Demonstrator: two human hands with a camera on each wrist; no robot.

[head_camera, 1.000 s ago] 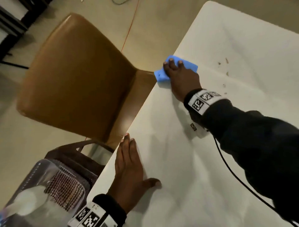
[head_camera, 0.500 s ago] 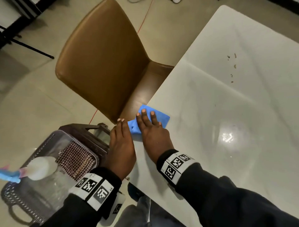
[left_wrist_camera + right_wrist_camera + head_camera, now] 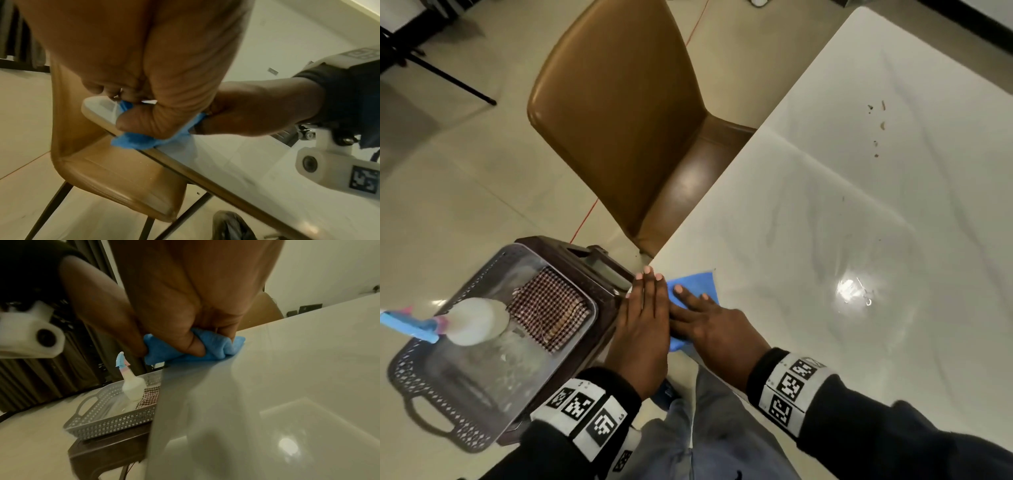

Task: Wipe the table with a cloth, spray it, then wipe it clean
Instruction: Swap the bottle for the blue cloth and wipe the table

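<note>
The blue cloth [image 3: 700, 284] lies at the near left corner of the white table [image 3: 825, 222], and in the left wrist view the blue cloth [image 3: 133, 142] hangs a little over the edge. My right hand [image 3: 705, 318] presses down on it with straight fingers, its thumb [image 3: 191, 344] sunk into the bunched blue cloth [image 3: 218, 347]. My left hand [image 3: 645, 308] is held flat against the table's edge right beside the cloth, its thumb [image 3: 144, 123] touching it. The white spray bottle [image 3: 472, 325] with a blue trigger stands in the grey basket [image 3: 410, 387] to the left.
A checked cloth [image 3: 548, 311] lies in the basket, which sits on a dark stool [image 3: 592, 257]. A brown chair [image 3: 619, 120] is tucked at the table's left side. Dark crumbs [image 3: 878, 126] dot the far tabletop. My legs [image 3: 688, 431] are below the near corner.
My right hand has dragged the blue cloth along the left edge from the far side to the near corner. My left hand came off the tabletop and now meets the cloth at the edge.
</note>
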